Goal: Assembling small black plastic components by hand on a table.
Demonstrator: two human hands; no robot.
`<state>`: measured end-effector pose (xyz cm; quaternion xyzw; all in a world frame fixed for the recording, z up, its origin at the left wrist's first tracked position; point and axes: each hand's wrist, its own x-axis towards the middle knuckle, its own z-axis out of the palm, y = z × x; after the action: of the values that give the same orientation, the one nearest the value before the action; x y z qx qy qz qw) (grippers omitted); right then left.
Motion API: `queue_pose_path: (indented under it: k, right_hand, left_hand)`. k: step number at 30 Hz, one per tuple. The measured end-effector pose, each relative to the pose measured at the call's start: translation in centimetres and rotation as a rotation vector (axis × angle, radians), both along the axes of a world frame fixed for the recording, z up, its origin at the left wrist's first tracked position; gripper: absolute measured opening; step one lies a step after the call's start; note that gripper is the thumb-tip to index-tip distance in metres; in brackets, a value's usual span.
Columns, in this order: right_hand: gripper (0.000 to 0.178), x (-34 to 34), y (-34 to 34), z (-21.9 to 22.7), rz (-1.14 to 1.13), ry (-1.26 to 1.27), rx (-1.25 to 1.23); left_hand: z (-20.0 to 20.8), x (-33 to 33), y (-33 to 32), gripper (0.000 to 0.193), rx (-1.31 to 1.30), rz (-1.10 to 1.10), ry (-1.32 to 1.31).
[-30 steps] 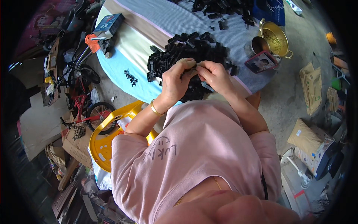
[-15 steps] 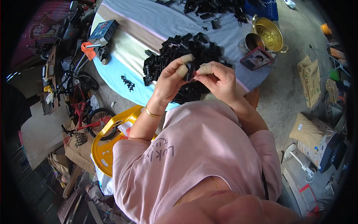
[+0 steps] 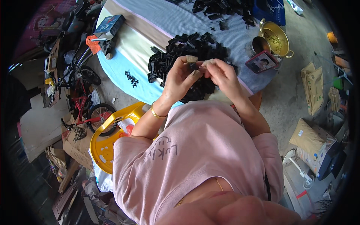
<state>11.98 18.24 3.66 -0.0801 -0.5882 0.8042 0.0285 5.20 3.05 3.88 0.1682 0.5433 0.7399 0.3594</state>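
Note:
My left hand (image 3: 180, 77) pinches a small black plastic part (image 3: 193, 66) between thumb and fingers, above the table. Tan tape wraps some fingertips of both hands. Close against it, my right hand (image 3: 222, 75) has its thumb and forefinger pressed together at the part's right side; whatever sits between them is too small to make out. Below and behind both hands spreads a large heap of black plastic parts (image 3: 165, 62). A little cluster of small black pieces (image 3: 131, 79) lies to the left on the light blue cloth.
The cloth-covered table (image 3: 140, 28) also bears a blue box (image 3: 109, 26), a second black heap (image 3: 219, 8), a blue crate (image 3: 278, 14), a brass pot (image 3: 284, 39) with small pieces, a metal cup (image 3: 259, 45) and a propped phone (image 3: 259, 62). A yellow chair (image 3: 98, 149) stands at my left.
The left hand's grip on the black part has shifted, its thumb now lower. My right fingers have turned slightly beside it. The whole view has moved a little.

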Motion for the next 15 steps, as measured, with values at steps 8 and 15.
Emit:
queue_pose_path:
  k: [8, 15]
  right_hand:
    - [0.017, 0.4, 0.1, -0.6, 0.082, -0.063, 0.147]
    - [0.016, 0.6, -0.5, 0.5, -0.027, 0.048, 0.431]
  left_hand:
    - [-0.1, 0.0, 0.1, 0.038, -0.053, -0.018, 0.202]
    - [0.2, 0.5, 0.1, 0.032, -0.147, 0.041, 0.309]
